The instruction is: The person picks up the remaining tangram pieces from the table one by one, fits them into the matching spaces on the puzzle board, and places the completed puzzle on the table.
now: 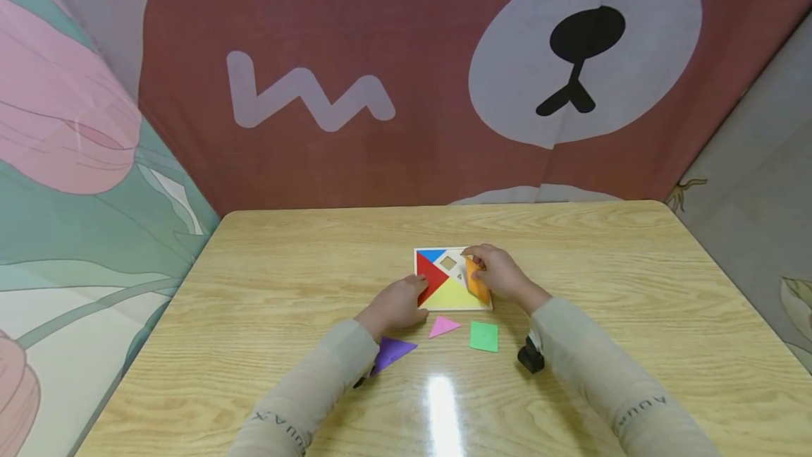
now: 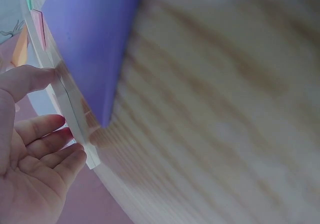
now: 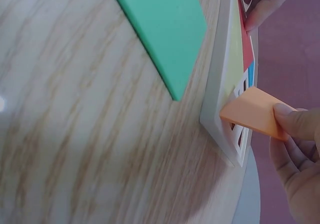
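Currently, we count: puzzle board [image 3: 215, 99], near left corner held by thumb and fingers of the left hand [image 1: 398, 303]; orange piece [image 3: 252, 113], tilted over the board's right end, pinched in the right hand [image 1: 501, 275]; purple triangle [image 1: 393, 351], pink triangle [image 1: 444, 326], green piece [image 1: 484, 336], nearside of board. We'd advise: steady board, light pinch.

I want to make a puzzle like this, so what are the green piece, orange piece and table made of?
Green piece: perhaps painted wood or plastic, smooth; its colour is even, no grain shows. Orange piece: probably the same; its face looks as plain. Table: wood or wood-look laminate, shiny; it shows grain and a bright reflection.
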`<move>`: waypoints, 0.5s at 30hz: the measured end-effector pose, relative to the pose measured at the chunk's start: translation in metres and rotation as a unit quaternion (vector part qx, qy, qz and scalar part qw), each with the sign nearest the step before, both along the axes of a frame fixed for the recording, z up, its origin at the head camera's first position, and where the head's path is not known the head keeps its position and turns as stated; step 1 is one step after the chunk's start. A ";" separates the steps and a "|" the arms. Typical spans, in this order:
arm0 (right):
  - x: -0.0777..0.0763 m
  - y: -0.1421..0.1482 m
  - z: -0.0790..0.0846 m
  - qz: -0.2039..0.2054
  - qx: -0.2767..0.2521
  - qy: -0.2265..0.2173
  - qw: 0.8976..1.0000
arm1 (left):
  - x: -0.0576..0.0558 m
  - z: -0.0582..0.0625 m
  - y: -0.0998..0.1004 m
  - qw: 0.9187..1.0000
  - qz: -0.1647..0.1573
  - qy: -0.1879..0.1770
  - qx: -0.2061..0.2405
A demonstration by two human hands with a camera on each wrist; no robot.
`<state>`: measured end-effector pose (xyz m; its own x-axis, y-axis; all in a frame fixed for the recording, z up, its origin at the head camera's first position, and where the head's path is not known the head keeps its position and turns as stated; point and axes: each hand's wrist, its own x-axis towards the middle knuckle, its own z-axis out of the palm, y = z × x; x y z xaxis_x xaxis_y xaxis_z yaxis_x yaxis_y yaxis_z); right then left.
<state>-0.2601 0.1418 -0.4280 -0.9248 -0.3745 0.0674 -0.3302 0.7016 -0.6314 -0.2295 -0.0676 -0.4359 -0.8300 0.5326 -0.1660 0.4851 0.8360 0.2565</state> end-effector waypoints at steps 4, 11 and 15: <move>-0.001 0.000 -0.001 0.000 0.005 -0.006 1.000 | 0.000 0.000 0.000 1.000 -0.002 0.004 0.000; -0.003 -0.001 -0.001 0.012 0.013 -0.004 1.000 | 0.000 -0.002 0.001 1.000 0.001 0.002 0.001; -0.004 -0.002 0.001 0.014 0.021 -0.006 1.000 | 0.000 -0.002 0.001 1.000 0.007 -0.003 -0.002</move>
